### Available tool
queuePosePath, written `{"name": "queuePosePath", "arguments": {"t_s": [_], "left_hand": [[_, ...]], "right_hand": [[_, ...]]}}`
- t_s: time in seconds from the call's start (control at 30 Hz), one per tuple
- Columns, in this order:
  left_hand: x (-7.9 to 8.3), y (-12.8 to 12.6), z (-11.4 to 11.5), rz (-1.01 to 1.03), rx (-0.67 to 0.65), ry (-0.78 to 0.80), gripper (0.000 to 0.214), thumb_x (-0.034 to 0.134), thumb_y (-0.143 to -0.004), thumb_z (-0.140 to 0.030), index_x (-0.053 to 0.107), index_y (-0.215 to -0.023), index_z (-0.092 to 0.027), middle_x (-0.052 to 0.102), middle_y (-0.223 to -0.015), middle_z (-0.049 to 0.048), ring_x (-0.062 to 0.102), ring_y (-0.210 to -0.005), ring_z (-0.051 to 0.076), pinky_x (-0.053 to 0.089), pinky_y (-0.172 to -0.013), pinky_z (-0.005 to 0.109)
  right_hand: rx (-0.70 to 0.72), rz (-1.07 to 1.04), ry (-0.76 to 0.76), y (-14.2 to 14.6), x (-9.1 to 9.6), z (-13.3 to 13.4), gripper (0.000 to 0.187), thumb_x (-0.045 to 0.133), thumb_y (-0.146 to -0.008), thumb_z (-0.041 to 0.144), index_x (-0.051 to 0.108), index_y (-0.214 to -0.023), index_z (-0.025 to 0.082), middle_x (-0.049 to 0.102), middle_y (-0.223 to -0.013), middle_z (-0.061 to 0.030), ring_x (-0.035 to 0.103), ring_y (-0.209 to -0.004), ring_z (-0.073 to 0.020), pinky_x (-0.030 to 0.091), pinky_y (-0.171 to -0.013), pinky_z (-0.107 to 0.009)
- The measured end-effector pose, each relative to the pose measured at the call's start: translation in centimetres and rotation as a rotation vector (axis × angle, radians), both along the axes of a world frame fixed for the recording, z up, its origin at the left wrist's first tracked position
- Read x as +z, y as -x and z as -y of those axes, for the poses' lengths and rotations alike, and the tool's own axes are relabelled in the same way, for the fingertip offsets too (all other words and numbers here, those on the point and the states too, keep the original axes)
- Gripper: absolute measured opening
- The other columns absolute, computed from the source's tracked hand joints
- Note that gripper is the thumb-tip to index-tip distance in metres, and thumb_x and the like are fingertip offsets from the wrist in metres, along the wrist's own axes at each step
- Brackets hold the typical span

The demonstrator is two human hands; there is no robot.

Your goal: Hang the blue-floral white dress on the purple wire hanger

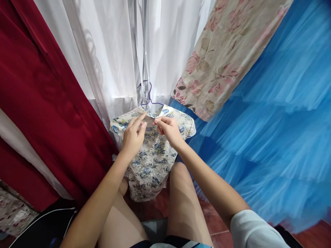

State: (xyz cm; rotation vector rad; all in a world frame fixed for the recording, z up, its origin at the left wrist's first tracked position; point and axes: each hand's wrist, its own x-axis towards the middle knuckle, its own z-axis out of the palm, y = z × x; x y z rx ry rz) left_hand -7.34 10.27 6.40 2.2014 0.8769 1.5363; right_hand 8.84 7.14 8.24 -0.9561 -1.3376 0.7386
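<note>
A short-sleeved blouse (152,165) with a blue and yellow flower print on white hangs in front of me. It is on a purple hanger (150,90), whose hook is up among white ribbons (144,51). At the front of the neckline, my right hand (168,129) pinches the blouse's edge between thumb and fingers. My left hand (134,135) is beside it at the left of the neckline, fingers stretched and thumb apart, with the fingertips at the collar edge. A seam or closure line runs down the blouse's middle; any fastener at the right fingertips is too small to make out.
White cloth (111,51) hangs behind the blouse, with dark red cloth (51,113) on the left. To the right are a beige flowered cloth (207,72) and layered blue tulle (279,127). A black object with a white rim (49,224) stands lower left on the red tiled floor (217,220).
</note>
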Motion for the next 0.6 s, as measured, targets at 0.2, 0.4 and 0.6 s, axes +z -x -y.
{"name": "queuePosePath", "arguments": {"t_s": [0.2, 0.4, 0.6], "left_hand": [[3.4, -2.2, -1.4, -0.044, -0.068, -0.121, 0.017, 0.056, -0.092, -0.028, 0.07, -0.089, -0.019, 0.06, -0.089, 0.0039, 0.057, -0.079, 0.016, 0.045, -0.073, 0.026], [3.3, -0.5, -4.5, 0.408, -0.072, -0.013, 0.021, 0.059, -0.09, -0.036, 0.065, -0.086, -0.017, 0.063, -0.084, 0.003, 0.062, -0.077, 0.014, 0.05, -0.074, 0.024], [-0.9, 7.3, -13.4, 0.659, 0.376, 0.214, 0.022, 0.05, -0.09, -0.034, 0.063, -0.092, -0.015, 0.062, -0.082, 0.001, 0.059, -0.073, 0.011, 0.049, -0.072, 0.023]], "right_hand": [[0.012, -0.007, -0.039, -0.5, -0.9, -0.6, 0.023, 0.058, -0.086, 0.037, 0.059, -0.072, 0.018, 0.045, -0.043, 0.0067, 0.038, -0.04, -0.0094, 0.026, -0.045, -0.024], [0.018, -0.019, 0.077, -0.8, -4.0, -1.4, 0.024, 0.061, -0.082, 0.038, 0.062, -0.071, 0.017, 0.043, -0.042, 0.0065, 0.035, -0.039, -0.0094, 0.024, -0.044, -0.024], [0.028, 0.087, 0.145, -2.3, -5.4, 1.5, 0.025, 0.059, -0.083, 0.037, 0.065, -0.073, 0.015, 0.047, -0.044, 0.0055, 0.038, -0.042, -0.0094, 0.027, -0.046, -0.024]]}}
